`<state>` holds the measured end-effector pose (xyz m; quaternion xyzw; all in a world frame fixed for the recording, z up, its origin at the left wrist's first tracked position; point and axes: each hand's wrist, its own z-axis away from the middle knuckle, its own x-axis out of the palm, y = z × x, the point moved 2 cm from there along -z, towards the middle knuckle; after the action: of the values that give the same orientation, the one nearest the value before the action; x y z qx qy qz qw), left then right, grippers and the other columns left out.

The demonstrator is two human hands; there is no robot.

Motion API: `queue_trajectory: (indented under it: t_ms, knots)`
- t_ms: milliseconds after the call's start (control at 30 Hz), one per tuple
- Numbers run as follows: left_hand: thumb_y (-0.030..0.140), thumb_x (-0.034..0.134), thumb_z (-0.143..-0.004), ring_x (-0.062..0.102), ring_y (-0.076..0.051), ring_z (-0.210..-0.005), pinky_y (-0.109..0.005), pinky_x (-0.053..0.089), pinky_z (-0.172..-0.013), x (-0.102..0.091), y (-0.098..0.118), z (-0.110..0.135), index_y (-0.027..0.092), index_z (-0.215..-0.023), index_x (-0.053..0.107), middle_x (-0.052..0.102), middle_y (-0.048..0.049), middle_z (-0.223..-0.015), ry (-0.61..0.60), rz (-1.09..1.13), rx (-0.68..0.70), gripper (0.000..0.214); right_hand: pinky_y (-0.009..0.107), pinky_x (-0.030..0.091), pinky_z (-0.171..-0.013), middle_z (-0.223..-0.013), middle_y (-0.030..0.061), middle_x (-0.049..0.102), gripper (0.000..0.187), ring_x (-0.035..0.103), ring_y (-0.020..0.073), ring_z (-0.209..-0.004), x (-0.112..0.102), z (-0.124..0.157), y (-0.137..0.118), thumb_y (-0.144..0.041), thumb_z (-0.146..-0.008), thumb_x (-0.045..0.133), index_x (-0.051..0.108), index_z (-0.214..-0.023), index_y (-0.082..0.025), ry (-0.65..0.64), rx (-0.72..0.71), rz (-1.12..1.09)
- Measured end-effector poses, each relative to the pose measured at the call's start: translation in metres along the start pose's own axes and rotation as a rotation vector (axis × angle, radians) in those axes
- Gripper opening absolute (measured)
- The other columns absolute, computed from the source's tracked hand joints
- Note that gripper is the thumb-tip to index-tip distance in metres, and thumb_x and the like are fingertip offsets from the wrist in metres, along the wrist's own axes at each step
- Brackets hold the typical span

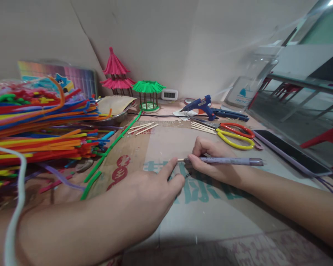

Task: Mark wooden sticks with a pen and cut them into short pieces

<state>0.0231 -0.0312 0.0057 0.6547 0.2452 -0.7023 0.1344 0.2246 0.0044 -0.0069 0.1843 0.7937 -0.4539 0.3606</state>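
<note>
My right hand [210, 162] grips a purple craft knife [230, 161] like a pen, its tip pointing left at a thin wooden stick [180, 159] lying on the cardboard sheet [210, 210]. Beside it, my left hand [152, 188] rests on the cardboard, index finger stretched out and pressing the stick's left end while the other fingers curl loosely. The two hands are close together near the middle of the cardboard.
A big pile of coloured pipe cleaners [36, 125] fills the left. Green pipe cleaners [111, 147], loose sticks [143, 128], yellow-and-red scissors [233, 135], a blue glue gun [201, 105], a phone [291, 151], pink [117, 74] and green [148, 94] pavilion models and a small clock [169, 95] lie behind.
</note>
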Motion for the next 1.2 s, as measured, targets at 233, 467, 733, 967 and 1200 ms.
queue_trajectory:
  t_ms: [233, 467, 733, 967, 1200]
  knots:
    - [0.003, 0.044, -0.082, 0.073, -0.024, -0.083, -0.029, 0.054, -0.053, 0.001, 0.001, 0.001, 0.019, -0.117, 0.06, 0.06, -0.0162, -0.138, 0.023, -0.047, -0.002, 0.041, 0.023, 0.031, -0.048, -0.06, -0.0046, 0.05, 0.022, 0.04, 0.0096, -0.051, -0.001, -0.003, -0.001, -0.031, -0.088, 0.057, 0.046, -0.071, -0.022, 0.004, -0.003, 0.003]
    - [0.004, 0.045, -0.084, 0.073, -0.024, -0.085, -0.028, 0.054, -0.053, 0.003, 0.0, 0.002, 0.019, -0.119, 0.059, 0.058, -0.0174, -0.139, 0.013, -0.014, -0.014, 0.041, 0.023, 0.032, -0.048, -0.06, -0.005, 0.05, 0.023, 0.041, 0.0095, -0.05, 0.0, -0.002, 0.003, -0.032, -0.089, 0.058, 0.046, -0.072, -0.022, 0.009, 0.035, -0.049]
    - [0.006, 0.046, -0.085, 0.073, -0.025, -0.083, -0.03, 0.054, -0.049, -0.001, 0.0, 0.002, 0.019, -0.121, 0.06, 0.055, -0.0178, -0.143, -0.001, -0.012, -0.025, 0.041, 0.022, 0.032, -0.048, -0.059, -0.0043, 0.052, 0.022, 0.044, 0.0097, -0.051, 0.001, -0.002, 0.001, -0.03, -0.087, 0.058, 0.046, -0.071, -0.022, -0.029, 0.021, -0.041]
    - [0.009, 0.048, -0.089, 0.072, -0.019, -0.075, -0.026, 0.051, -0.049, 0.002, -0.001, 0.002, 0.019, -0.114, 0.062, 0.055, -0.0161, -0.143, 0.031, -0.013, -0.02, 0.031, 0.024, 0.043, -0.058, -0.074, 0.0003, 0.064, 0.013, 0.057, 0.0129, -0.063, -0.005, -0.001, 0.006, -0.031, -0.094, 0.057, 0.06, -0.086, -0.021, 0.063, -0.089, -0.013]
    - [0.004, 0.051, -0.084, 0.07, -0.025, -0.099, -0.03, 0.057, -0.058, 0.001, -0.002, 0.005, 0.018, -0.103, 0.066, 0.06, -0.0135, -0.137, 0.12, -0.08, 0.026, 0.027, 0.031, 0.047, -0.075, -0.088, 0.0048, 0.062, 0.016, 0.06, 0.0184, -0.083, 0.005, -0.008, 0.031, -0.032, -0.096, 0.056, 0.067, -0.091, -0.021, -0.104, -0.253, 0.189]
